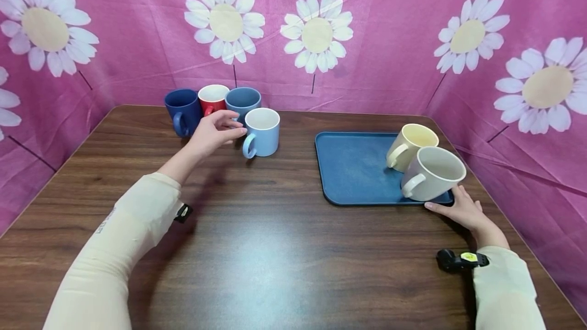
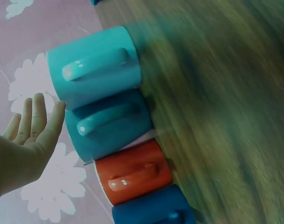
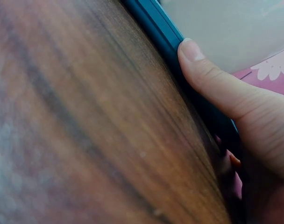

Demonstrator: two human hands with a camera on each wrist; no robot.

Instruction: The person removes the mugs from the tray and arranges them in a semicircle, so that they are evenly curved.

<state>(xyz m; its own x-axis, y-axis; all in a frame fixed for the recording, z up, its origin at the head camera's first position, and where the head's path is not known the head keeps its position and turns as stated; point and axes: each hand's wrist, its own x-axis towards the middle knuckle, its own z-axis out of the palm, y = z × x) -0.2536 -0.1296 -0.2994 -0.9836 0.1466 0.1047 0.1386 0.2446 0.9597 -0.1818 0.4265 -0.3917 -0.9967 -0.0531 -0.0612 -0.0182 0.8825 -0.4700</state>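
I see the smooth blue tray (image 1: pixel 353 167) at three o'clock carrying a pale-yellow mug (image 1: pixel 411 143) and a white mug (image 1: pixel 433 180); the right hand (image 1: pixel 463 213), at four, holds its near corner between thumb and fingers. At nine, the left hand (image 1: pixel 212 135), fingers extended and gripping nothing, is just beside the glossy light-blue mug (image 1: pixel 267 136) at ten. Only my left-wrist view shows the grey-blue mug (image 2: pixel 115 128)'s whole curved handle.

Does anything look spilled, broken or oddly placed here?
I see no spill or breakage. Only the tray looks a bit odd, loaded unevenly: the yellow mug and white mug crowd its right end, while its left side is bare.
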